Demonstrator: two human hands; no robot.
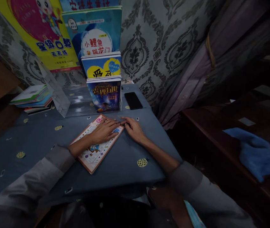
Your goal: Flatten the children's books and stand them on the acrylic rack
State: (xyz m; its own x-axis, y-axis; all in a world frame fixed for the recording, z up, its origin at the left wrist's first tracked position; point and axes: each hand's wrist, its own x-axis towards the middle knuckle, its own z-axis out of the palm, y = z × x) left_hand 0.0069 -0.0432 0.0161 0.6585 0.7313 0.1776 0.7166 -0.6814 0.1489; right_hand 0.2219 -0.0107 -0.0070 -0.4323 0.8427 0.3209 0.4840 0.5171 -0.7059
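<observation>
A thin book (pixel 99 155) with an orange border and a cartoon cover lies closed and slanted on the blue tablecloth. My left hand (pixel 103 130) rests flat across its upper part, fingers stretched out, covering some of the cover. At the book's upper right corner is my right hand (pixel 135 129), its index finger pointing left and its thumb apart. The fingertips of both hands nearly meet there. Whether the right fingertips touch the book's edge, I cannot tell. Beyond them a clear stand (pixel 78 98) holds upright books, with a dark blue book (pixel 105 95) in front.
A black phone (pixel 133 100) lies right of the stand. At the left is a stack of books (pixel 34 96). A large yellow book (pixel 54 53) leans at the back near the patterned wall. To the right are a tied curtain (pixel 191 76) and a blue cloth (pixel 255 155) on a dark surface.
</observation>
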